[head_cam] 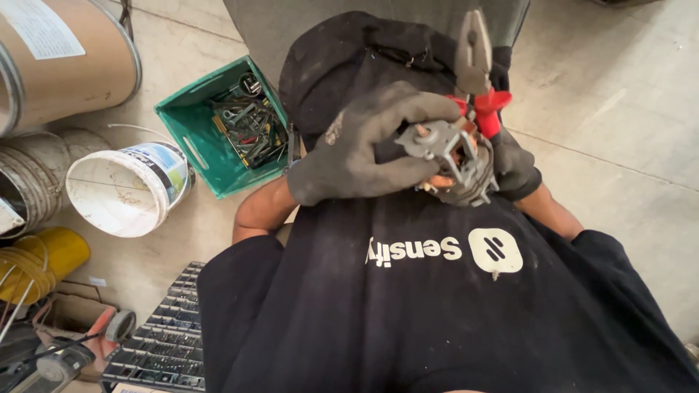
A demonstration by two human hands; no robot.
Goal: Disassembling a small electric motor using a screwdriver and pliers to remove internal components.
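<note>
**Gloved hands clasp a small motor and pliers**

At the centre of the frame, the left hand (364,149), in a grey work glove, is curled over a small grey metal motor part (448,156), fingers wrapped across its left side and closed on it. The right hand (513,167), in a darker glove, sits just right of the part and grips the red handles of a pair of pliers (477,65). Both forearms angle in from the frame's lower sides, elbows bent.

The right hand is largely hidden behind the part and the pliers, so its fingers are hard to make out. Copper windings show only in slivers. The black shirt (408,306) fills the lower frame.

The pliers stand nearly upright, their long axis running top to bottom, steel nose pointing to the upper edge.

At upper left, a green crate (191,120) of tools sits beside a white bucket (120,193).
</note>
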